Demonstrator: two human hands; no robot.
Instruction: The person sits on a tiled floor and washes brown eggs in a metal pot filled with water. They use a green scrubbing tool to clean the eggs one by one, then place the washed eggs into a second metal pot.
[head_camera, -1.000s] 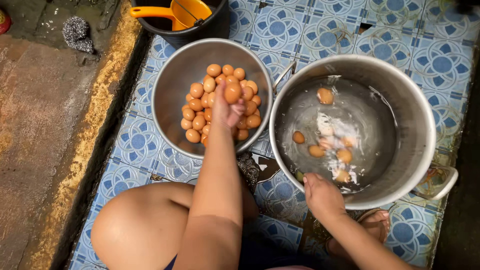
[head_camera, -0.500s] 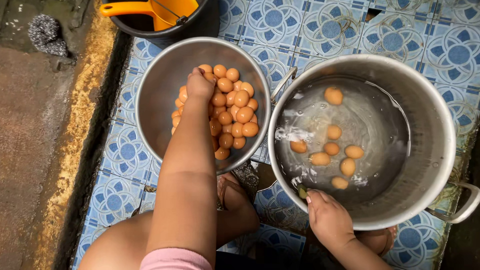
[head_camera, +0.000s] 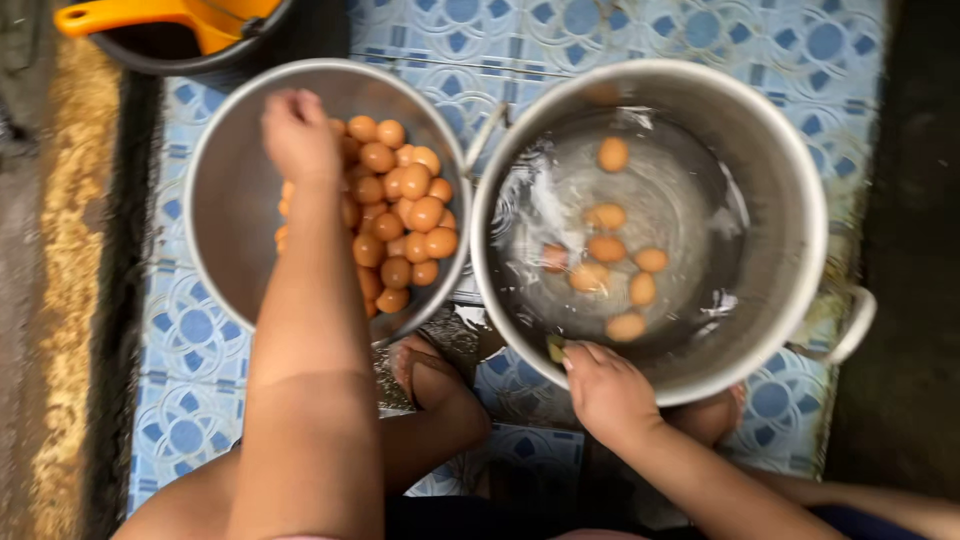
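On the blue patterned tile floor (head_camera: 800, 60) stand two metal vessels side by side, nearly touching. The left hand (head_camera: 298, 135), fingers curled together, hovers over the bowl (head_camera: 225, 200) of about twenty brown eggs (head_camera: 400, 215); whether it holds one I cannot tell. The right hand (head_camera: 605, 385) grips the near rim of the water-filled pot (head_camera: 790, 200), where seven eggs lie submerged. An orange scoop (head_camera: 170, 15) rests in a dark bucket beyond.
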